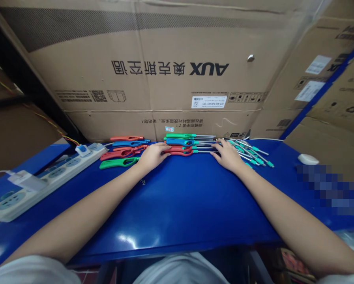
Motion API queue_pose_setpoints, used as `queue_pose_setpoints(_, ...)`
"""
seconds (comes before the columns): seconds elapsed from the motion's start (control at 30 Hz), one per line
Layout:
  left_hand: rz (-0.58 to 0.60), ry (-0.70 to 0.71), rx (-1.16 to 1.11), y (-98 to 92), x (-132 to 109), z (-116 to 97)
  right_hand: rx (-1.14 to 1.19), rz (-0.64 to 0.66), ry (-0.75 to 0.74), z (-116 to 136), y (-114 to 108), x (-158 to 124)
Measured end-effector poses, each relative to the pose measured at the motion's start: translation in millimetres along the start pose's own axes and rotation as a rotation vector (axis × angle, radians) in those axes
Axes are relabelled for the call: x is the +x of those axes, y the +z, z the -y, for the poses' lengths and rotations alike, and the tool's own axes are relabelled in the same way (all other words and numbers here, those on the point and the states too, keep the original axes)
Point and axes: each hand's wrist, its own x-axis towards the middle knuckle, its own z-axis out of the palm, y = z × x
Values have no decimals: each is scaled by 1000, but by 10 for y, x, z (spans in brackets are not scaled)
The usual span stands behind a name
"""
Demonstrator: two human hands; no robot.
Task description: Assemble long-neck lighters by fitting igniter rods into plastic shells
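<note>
My left hand [153, 156] rests at the right end of several red, blue and green lighter handles [117, 163], its fingers reaching toward a middle group. That group holds green, blue and red handles [179, 150] fitted with metal rods [205, 151] that point right. My right hand [227, 155] lies over the rod tips, fingers spread. Just right of it is a loose pile of metal rods with teal ends [255, 153], partly hidden by the hand. Neither hand visibly lifts anything.
On the left of the blue table [177, 205] lies a white power strip [64, 173] with plugs and cords. Cardboard [165, 90] stands along the back. At the right are a white rounded object [308, 159] and a blurred patch.
</note>
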Motion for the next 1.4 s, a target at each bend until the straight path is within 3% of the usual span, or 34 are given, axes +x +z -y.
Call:
queue_pose_setpoints(0.37, 7, 6, 9, 3, 21, -9, 162, -19, -26, -63, 103, 31)
queue_pose_setpoints(0.57, -1, 13, 15, 9, 4, -6, 405, -171, -21, -39, 28, 76)
queue_pose_setpoints(0.77, -7, 14, 26, 29, -16, -3, 746, -349, 169, -80, -15, 124)
queue_pose_setpoints(1.07, -9, 23, 9, 36, -28, -2, 1244, -220, 393, -278, -110, 103)
queue_pose_setpoints(1.23, -9, 26, -13, 26, -29, 8, 1347, -105, 386, -281, -237, 28)
queue_pose_setpoints(1.4, -9, 28, -40, 17, -20, 44, 1307, 43, 323, -151, -245, -10)
